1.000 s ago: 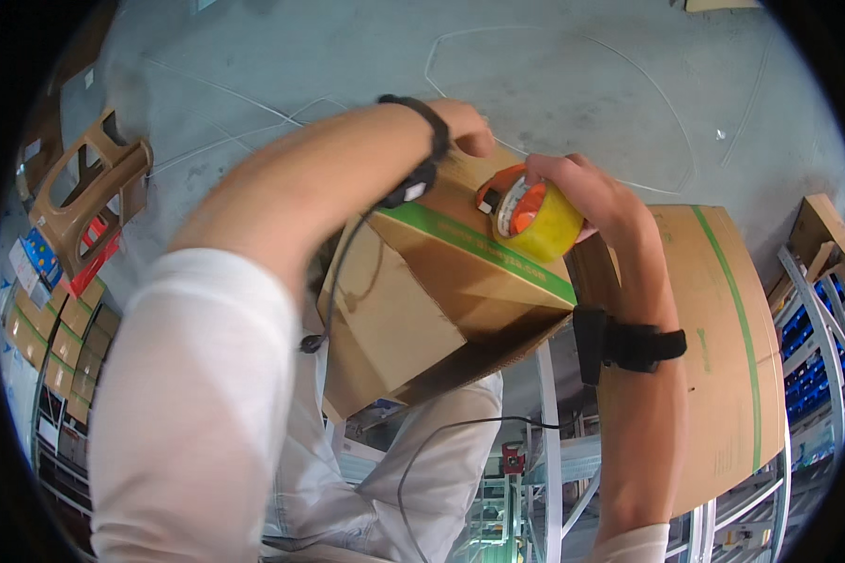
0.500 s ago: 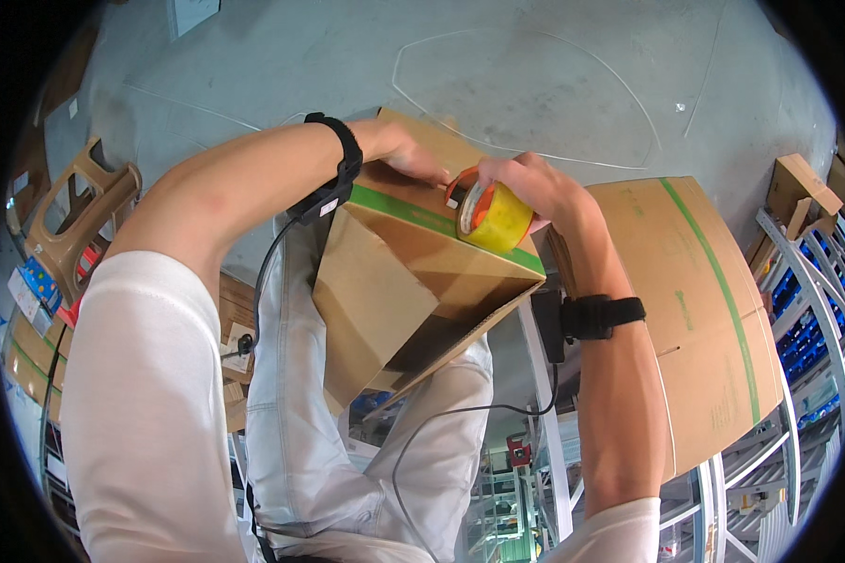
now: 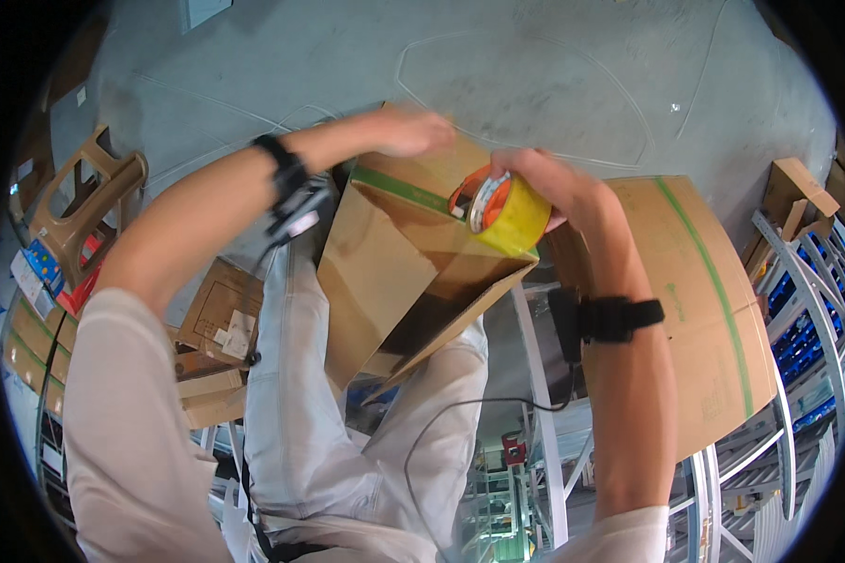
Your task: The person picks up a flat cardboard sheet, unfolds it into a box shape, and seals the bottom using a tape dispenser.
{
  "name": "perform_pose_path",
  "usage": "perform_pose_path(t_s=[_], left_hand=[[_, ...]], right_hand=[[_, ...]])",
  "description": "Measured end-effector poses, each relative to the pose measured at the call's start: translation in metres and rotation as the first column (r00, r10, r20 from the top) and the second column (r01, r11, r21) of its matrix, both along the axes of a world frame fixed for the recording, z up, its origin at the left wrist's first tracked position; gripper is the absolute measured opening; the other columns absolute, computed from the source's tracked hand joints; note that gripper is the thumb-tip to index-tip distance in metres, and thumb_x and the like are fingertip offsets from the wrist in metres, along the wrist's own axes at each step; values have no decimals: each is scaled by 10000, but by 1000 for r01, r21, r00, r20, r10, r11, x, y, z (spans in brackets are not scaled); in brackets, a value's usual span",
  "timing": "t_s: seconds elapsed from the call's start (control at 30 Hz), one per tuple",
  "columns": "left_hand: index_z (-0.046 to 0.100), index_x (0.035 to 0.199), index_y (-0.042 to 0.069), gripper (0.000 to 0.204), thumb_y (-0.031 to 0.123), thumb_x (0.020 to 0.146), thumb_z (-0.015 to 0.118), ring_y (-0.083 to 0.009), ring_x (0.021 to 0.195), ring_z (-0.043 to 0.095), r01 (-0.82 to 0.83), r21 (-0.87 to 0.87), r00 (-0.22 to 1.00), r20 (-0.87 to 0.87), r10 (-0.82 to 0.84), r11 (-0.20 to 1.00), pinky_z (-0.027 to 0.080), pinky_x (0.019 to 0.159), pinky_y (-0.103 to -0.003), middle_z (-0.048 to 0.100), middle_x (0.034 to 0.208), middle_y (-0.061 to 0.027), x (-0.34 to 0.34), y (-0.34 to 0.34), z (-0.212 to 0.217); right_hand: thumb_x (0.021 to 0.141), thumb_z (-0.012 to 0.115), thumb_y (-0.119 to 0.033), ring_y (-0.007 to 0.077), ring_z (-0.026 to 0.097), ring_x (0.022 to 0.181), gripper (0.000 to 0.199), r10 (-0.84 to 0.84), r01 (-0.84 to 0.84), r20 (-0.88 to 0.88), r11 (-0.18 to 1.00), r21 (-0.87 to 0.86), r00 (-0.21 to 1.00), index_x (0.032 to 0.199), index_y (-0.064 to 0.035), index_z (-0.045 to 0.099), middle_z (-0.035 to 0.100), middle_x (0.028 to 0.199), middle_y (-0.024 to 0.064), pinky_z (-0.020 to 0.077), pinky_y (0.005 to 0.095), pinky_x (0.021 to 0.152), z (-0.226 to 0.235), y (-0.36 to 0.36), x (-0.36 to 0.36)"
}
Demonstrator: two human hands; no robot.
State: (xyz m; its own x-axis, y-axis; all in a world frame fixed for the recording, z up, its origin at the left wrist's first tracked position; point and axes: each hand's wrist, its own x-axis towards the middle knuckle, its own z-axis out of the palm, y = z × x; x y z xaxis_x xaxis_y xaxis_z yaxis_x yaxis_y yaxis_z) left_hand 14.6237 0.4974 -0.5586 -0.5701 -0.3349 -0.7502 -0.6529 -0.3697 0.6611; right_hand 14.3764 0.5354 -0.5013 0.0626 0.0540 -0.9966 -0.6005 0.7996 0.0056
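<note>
Tape (image 3: pixel 526 220), a wide yellow roll on an orange dispenser (image 3: pixel 474 178), sits in my right hand (image 3: pixel 543 183), fingers closed round its far side. I have it above the right part of the green stripe (image 3: pixel 394 185) on the open carton (image 3: pixel 371 272); whether it touches the cardboard, I can't tell. My left hand (image 3: pixel 413 131) is over the carton's far part, blurred, so I can't say how far its fingers are open or whether they pinch anything. From it, the roll lies to the right and nearer me, its cored side facing left. The stripe slants from far left to near right, and the carton's mouth opens toward my trouser legs (image 3: pixel 296 403).
</note>
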Motion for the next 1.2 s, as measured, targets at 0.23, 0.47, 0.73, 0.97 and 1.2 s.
perform_pose_path(t_s=[0.23, 0.47, 0.73, 0.97, 1.2], left_hand=[[108, 1608, -34, 1150, 330, 801, 842, -401, 1556, 148, -220, -271, 973, 10, 231, 937, 174, 1254, -485, 121, 1680, -253, 29, 171, 139], [216, 1629, 83, 928, 501, 933, 664, -399, 1534, 220, -65, -556, 882, 356, 309, 828, 226, 1196, -523, 166, 1683, -221, -34, 244, 94], [463, 1547, 222, 648, 558, 997, 535, -264, 1458, 374, 118, -808, 842, 389, 373, 577, 268, 1040, -447, 370, 1633, -103, -35, 283, 20], [481, 1535, 283, 617, 565, 987, 516, -255, 1443, 370, 209, -856, 817, 419, 397, 473, 265, 1016, -458, 378, 1629, -87, -41, 294, -6], [429, 1553, 369, 733, 411, 851, 639, -190, 1492, 298, 213, -740, 808, 500, 310, 638, 250, 1038, -453, 328, 1660, -14, -36, 293, 0]], right_hand=[[770, 578, -416, 198, 706, 691, 448, 59, -59, 38, 998, 9, 998, 1046, -88, 708, 723, 904, 65, 564, 316, 589, -2, -16, 17], [782, 604, -448, 181, 694, 761, 440, 59, -60, 47, 998, 30, 997, 1061, -121, 699, 711, 955, 45, 568, 307, 655, -12, -16, 30], [784, 620, -423, 120, 696, 750, 410, 43, -43, -5, 998, 51, 999, 1061, -128, 689, 726, 943, 12, 582, 273, 672, -4, -16, 24], [787, 619, -434, 217, 736, 784, 469, 14, -20, -42, 989, -148, 999, 1017, -39, 722, 742, 911, 118, 586, 328, 694, 37, 11, 36], [840, 626, -416, 482, 704, 821, 554, -73, -132, -256, 703, -698, 964, 1159, 35, 662, 691, 872, 339, 580, 479, 722, 68, 101, 71]])
